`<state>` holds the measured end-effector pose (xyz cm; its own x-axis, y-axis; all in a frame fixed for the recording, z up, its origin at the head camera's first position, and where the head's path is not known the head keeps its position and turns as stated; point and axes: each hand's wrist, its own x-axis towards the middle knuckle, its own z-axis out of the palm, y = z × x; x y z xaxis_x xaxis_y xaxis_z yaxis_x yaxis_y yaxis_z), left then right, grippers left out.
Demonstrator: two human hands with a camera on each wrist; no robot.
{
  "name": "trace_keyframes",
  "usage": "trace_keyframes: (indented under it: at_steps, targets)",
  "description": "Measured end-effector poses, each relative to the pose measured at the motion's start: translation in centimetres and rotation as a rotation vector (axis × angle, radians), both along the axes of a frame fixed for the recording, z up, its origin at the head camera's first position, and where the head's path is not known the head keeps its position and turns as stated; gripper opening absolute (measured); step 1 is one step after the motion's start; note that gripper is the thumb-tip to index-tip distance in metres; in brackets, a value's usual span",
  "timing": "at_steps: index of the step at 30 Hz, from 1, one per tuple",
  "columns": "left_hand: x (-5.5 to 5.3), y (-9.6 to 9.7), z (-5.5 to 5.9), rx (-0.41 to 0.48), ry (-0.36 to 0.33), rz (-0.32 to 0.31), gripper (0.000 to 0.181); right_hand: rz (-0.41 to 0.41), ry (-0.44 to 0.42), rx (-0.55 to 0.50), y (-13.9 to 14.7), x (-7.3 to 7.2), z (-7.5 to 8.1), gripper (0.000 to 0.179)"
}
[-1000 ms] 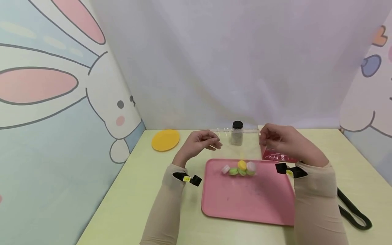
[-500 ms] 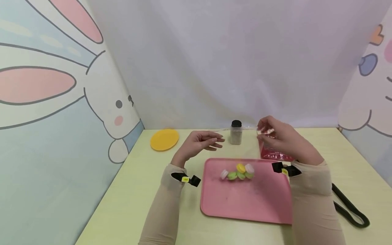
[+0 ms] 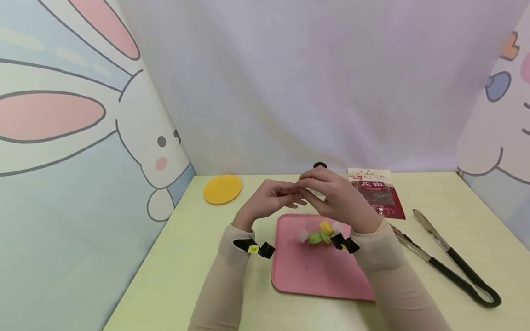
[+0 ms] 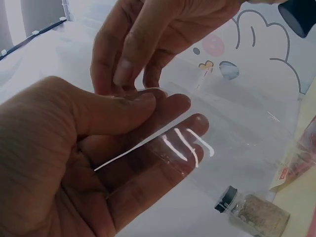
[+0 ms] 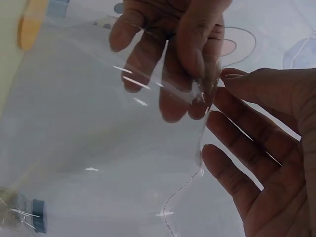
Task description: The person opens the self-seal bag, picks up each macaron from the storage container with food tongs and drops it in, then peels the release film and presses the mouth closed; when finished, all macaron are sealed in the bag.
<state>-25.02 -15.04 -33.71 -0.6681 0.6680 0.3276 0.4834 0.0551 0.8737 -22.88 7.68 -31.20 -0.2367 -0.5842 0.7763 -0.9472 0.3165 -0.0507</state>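
Note:
A clear plastic bag [image 4: 237, 143] hangs between the two hands, its mouth edge showing as a bright line. My left hand [image 3: 271, 198] pinches that edge between thumb and index finger, the other fingers lying behind the film. Close against it, my right hand [image 3: 337, 195] pinches the same edge with thumb and fingertips. Below both hands, a pink tray [image 3: 314, 276] bears several macarons [image 3: 326, 227] in yellow, green and pale pink, partly hidden by the right wrist. Through the film [image 5: 98, 138] in the right wrist view, the left fingers show.
A small jar [image 4: 259, 217] with a black lid stands behind the hands. To its right lies a red packet [image 3: 385, 202]. Black-handled tongs [image 3: 459, 266] lie right of the tray, and a yellow plate [image 3: 222, 189] sits at the back left. Printed walls enclose the table.
My right hand has moved left along the bag's edge until it meets the left hand, uncovering the packet and the tongs. The left hand has stayed nearly still.

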Motion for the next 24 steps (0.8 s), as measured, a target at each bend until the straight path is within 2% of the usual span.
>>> trace_keyframes:
  at_steps: [4,9,14,18,24]
  targets:
    - [0.60,0.27,0.25,-0.032,0.062,0.007,0.028,-0.021,-0.025,0.007,0.00,0.06,-0.25,0.024]
    - [1.05,0.49,0.64,-0.075,0.112,0.020,0.022,0.003,-0.048,0.018,0.15,0.15,-0.11,0.021]
    - [1.15,0.57,0.87,-0.091,0.106,0.001,0.018,0.021,-0.061,0.036,0.22,0.29,0.10,0.021]
    - [1.09,0.53,0.85,-0.102,0.112,0.028,0.019,0.012,-0.046,0.040,0.20,0.23,0.06,0.020]
    - [0.80,0.44,0.64,-0.067,0.052,0.055,0.021,0.002,-0.024,0.013,0.25,-0.08,-0.23,0.020]
